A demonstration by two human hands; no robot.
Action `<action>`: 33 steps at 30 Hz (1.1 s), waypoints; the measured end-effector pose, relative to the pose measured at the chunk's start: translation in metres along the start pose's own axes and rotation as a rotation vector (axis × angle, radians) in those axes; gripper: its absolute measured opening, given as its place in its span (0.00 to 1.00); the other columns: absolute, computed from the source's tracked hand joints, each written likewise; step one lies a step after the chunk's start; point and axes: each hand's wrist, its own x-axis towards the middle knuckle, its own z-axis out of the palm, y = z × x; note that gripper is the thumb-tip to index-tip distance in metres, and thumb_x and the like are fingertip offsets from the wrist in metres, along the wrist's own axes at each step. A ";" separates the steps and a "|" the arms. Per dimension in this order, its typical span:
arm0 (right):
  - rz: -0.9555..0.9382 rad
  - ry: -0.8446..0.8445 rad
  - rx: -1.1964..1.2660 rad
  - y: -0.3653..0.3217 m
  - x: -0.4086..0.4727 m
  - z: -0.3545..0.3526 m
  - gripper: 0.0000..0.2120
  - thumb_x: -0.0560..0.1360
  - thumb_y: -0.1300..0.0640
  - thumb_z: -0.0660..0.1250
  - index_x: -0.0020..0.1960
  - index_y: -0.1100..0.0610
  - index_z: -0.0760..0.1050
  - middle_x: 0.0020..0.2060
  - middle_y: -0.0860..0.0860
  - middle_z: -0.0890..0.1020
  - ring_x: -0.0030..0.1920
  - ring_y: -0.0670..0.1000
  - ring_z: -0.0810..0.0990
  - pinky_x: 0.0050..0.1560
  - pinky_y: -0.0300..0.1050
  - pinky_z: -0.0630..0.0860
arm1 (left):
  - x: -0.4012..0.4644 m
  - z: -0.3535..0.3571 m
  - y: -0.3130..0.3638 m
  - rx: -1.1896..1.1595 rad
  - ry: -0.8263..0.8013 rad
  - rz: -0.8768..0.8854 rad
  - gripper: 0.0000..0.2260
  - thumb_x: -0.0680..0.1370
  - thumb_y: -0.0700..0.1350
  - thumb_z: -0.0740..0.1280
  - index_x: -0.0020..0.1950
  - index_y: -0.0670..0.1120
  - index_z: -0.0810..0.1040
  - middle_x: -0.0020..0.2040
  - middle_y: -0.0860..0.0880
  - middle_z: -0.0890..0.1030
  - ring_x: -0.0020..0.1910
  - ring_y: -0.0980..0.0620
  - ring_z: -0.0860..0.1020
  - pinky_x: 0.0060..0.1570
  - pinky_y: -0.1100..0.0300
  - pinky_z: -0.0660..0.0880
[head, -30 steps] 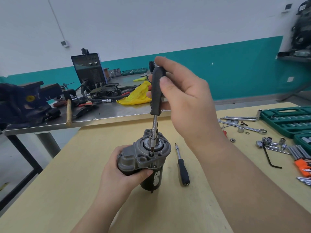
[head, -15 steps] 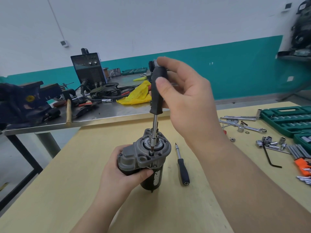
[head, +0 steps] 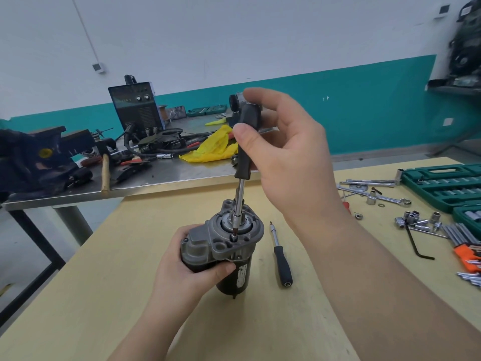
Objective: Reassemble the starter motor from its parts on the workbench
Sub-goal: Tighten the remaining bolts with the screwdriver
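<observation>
Bench [head: 104,295] of pale wood fills the lower frame; a steel-topped second bench [head: 161,178] stands behind it with a welder box [head: 135,105], a vise [head: 33,157] and a yellow rag [head: 213,147].

Starter motor [head: 223,251] stands upright near the middle of the wooden bench, nose housing up, black body down. My left hand [head: 190,272] wraps its fingers around the body just under the housing flange and steadies it.

My right hand [head: 286,155] pinches the black handle of a screwdriver [head: 243,152] between thumb and fingers, the other fingers loosely fanned. The shaft runs straight down, and its tip sits in a screw [head: 234,237] at the front edge of the housing face.

Step in hand, as I judge it: driving a housing screw home. Next move calls for turning the handle with the shaft kept vertical and light downward pressure, while the left hand resists the twist.

Spare driver [head: 282,259] lies on the bench just right of the motor. Socket set case [head: 442,183], a wrench [head: 377,198], loose sockets [head: 413,221] and hex keys [head: 466,246] lie well apart to the right.

Hard to make out: the screw head type and how far it is seated. The case is cut off at the right edge. The motor's base is hidden behind my left hand.
</observation>
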 end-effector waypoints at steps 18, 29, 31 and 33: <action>0.056 -0.007 0.081 0.002 -0.002 0.004 0.16 0.83 0.54 0.66 0.69 0.47 0.81 0.55 0.46 0.86 0.56 0.51 0.86 0.53 0.58 0.87 | -0.001 0.001 0.000 -0.012 -0.001 -0.007 0.32 0.59 0.53 0.86 0.61 0.61 0.80 0.58 0.54 0.88 0.56 0.54 0.87 0.54 0.51 0.80; 0.025 -0.001 0.050 0.000 -0.002 0.004 0.14 0.82 0.54 0.69 0.67 0.47 0.81 0.50 0.45 0.86 0.52 0.52 0.86 0.47 0.57 0.88 | -0.001 0.001 0.000 -0.009 -0.007 0.002 0.32 0.60 0.54 0.85 0.63 0.60 0.80 0.58 0.54 0.88 0.56 0.54 0.87 0.54 0.51 0.80; 0.070 -0.016 0.107 0.001 -0.002 0.004 0.16 0.84 0.56 0.65 0.68 0.47 0.81 0.52 0.48 0.86 0.53 0.54 0.86 0.47 0.56 0.88 | 0.000 0.001 -0.001 -0.008 -0.008 0.002 0.32 0.60 0.54 0.86 0.62 0.60 0.80 0.58 0.54 0.88 0.56 0.54 0.86 0.54 0.51 0.80; 0.062 -0.024 0.087 0.001 -0.002 0.004 0.16 0.84 0.57 0.64 0.69 0.47 0.80 0.52 0.49 0.86 0.54 0.55 0.86 0.47 0.54 0.88 | 0.000 0.000 -0.001 -0.007 -0.009 0.006 0.32 0.60 0.54 0.86 0.62 0.61 0.80 0.59 0.54 0.88 0.57 0.54 0.86 0.54 0.51 0.80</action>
